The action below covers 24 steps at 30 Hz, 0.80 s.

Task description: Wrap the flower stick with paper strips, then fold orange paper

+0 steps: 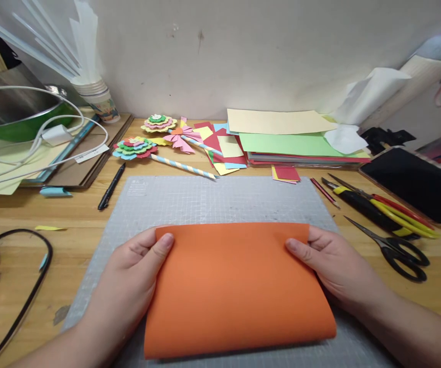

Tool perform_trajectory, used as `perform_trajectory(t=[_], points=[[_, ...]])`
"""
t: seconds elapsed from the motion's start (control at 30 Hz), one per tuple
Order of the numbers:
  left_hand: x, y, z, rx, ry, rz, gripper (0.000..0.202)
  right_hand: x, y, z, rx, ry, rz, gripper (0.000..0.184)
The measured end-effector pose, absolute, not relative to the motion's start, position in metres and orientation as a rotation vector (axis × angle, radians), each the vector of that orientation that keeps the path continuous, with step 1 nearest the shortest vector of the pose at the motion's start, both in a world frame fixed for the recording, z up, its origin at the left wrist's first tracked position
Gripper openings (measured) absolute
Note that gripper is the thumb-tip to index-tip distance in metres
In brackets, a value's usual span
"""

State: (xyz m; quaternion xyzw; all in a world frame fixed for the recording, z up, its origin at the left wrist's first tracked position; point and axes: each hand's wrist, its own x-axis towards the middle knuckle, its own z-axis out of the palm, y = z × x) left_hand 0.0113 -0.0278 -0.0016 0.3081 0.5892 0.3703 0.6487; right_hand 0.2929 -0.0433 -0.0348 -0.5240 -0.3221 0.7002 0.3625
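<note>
An orange sheet of paper (236, 286) lies folded over on a grey cutting mat (205, 202), its rounded fold nearest me and its free edges at the far side. My left hand (136, 271) pinches the far left corner, thumb on top. At the far right corner my right hand (328, 260) pinches the sheet the same way.
Black scissors (397, 250), a craft knife and pencils (381, 209) lie right of the mat beside a dark tablet (416, 181). Behind it are coloured paper stacks (282, 138), paper flowers on straws (139, 147) and a black pen (111, 186). White cables, a metal bowl (9, 112) and paper cups stand at left.
</note>
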Motion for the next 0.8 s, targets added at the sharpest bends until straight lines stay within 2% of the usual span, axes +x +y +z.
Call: perform_trajectory(t=[0.1, 0.3, 0.8], points=[[0.0109, -0.0281, -0.0017, 0.701, 1.349, 0.834, 0.037, 0.2932, -0.0433, -0.0349, -1.367, -0.850, 1.799, 0.038], [0.0084, -0.0277, -0.0045, 0.700, 1.324, 0.806, 0.039, 0.2917, -0.0420, -0.0336, -1.324, -0.834, 1.816, 0.032], [0.0074, -0.0266, -0.0053, 0.723, 1.331, 0.793, 0.040, 0.2933, -0.0420, -0.0334, -1.336, -0.844, 1.825, 0.031]])
